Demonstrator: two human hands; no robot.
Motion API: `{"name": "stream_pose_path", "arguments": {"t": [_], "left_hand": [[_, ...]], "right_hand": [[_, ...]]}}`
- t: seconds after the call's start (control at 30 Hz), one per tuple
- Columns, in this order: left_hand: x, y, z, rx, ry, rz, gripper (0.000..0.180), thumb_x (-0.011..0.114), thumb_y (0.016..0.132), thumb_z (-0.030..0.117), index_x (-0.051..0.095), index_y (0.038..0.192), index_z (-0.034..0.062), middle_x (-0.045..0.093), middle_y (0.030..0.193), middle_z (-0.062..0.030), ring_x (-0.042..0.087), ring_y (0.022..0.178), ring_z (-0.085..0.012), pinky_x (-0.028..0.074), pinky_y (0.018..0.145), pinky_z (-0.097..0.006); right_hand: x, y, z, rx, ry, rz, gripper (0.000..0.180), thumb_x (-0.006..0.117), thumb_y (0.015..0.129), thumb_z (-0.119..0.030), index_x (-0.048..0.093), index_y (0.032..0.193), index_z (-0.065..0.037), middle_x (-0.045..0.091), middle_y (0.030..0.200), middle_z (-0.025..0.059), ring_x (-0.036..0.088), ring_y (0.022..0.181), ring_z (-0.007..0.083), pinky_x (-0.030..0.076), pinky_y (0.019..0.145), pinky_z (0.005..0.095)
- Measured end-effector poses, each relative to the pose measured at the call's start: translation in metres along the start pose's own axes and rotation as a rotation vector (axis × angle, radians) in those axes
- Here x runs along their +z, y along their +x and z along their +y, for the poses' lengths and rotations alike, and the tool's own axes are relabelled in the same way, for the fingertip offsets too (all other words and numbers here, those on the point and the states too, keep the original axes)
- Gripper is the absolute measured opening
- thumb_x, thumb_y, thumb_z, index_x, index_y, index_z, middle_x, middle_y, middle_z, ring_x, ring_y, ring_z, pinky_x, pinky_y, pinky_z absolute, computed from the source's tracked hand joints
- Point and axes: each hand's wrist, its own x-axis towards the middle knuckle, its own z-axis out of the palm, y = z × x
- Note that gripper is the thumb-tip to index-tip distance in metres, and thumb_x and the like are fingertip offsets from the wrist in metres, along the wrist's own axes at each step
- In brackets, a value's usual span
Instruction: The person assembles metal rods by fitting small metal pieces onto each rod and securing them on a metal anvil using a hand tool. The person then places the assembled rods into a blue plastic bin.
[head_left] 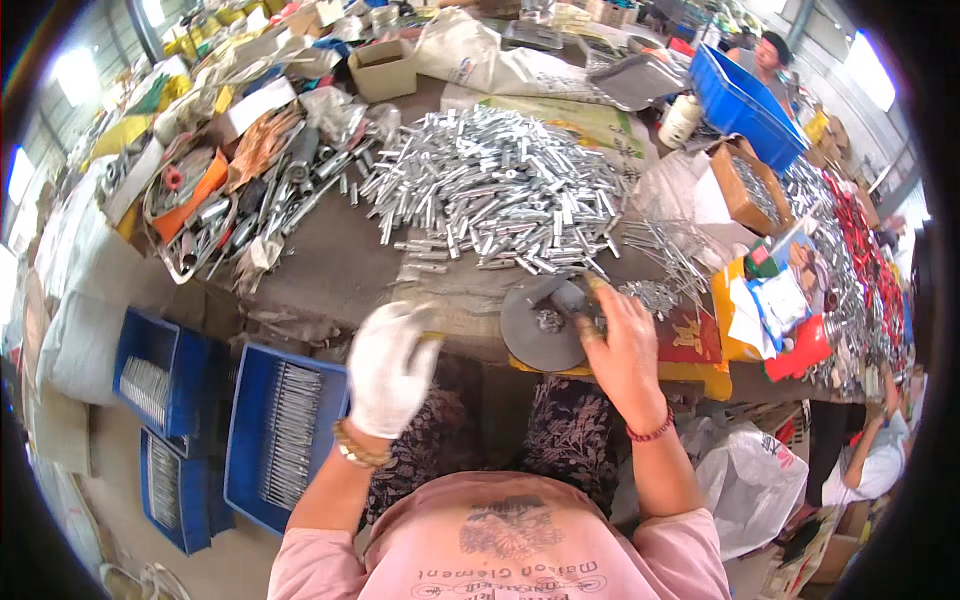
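Observation:
My left hand (pixel 388 366) wears a white glove and is curled at the near table edge; a small yellowish piece (pixel 432 336) pokes out of the fist, blurred. My bare right hand (pixel 620 345) reaches over a round grey dish (pixel 530 330) that holds small metal parts. Its fingertips rest at the dish's right rim, and what they pinch is too small to tell. Behind the dish lies a big heap of short silver metal sleeves (pixel 500 185). A smaller spread of thin bolts (pixel 670 250) lies to the right of the heap.
Three blue crates of metal rods (pixel 285 430) (pixel 160 375) (pixel 170 490) stand on the floor at my left. Tools and scrap (pixel 240 190) crowd the table's left. A cardboard box of parts (pixel 750 185), a blue bin (pixel 745 100) and other people (pixel 870 450) are on the right.

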Motion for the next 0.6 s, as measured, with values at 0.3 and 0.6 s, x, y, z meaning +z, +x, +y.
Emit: {"name": "stream_pose_path", "arguments": {"t": [0.3, 0.6], "left_hand": [[0.071, 0.026, 0.036, -0.028, -0.123, -0.239, 0.050, 0.070, 0.090, 0.001, 0.064, 0.139, 0.0043, 0.070, 0.124, -0.0210, 0.063, 0.123, -0.0415, 0.050, 0.108, -0.048], [0.079, 0.023, 0.020, -0.012, -0.115, -0.261, 0.043, 0.067, 0.091, 0.000, 0.066, 0.134, 0.0051, 0.069, 0.118, -0.0197, 0.065, 0.115, -0.0399, 0.052, 0.104, -0.046]], "right_hand": [[-0.002, 0.001, 0.006, 0.098, 0.135, -0.078, 0.063, 0.084, 0.084, -0.010, 0.058, 0.141, -0.002, 0.072, 0.100, 0.0183, 0.066, 0.101, 0.0387, 0.051, 0.091, 0.0501], [-0.015, -0.022, -0.007, 0.199, 0.183, -0.111, 0.078, 0.086, 0.080, -0.008, 0.050, 0.149, 0.000, 0.072, 0.107, 0.0216, 0.065, 0.103, 0.0427, 0.052, 0.093, 0.0509]]}}
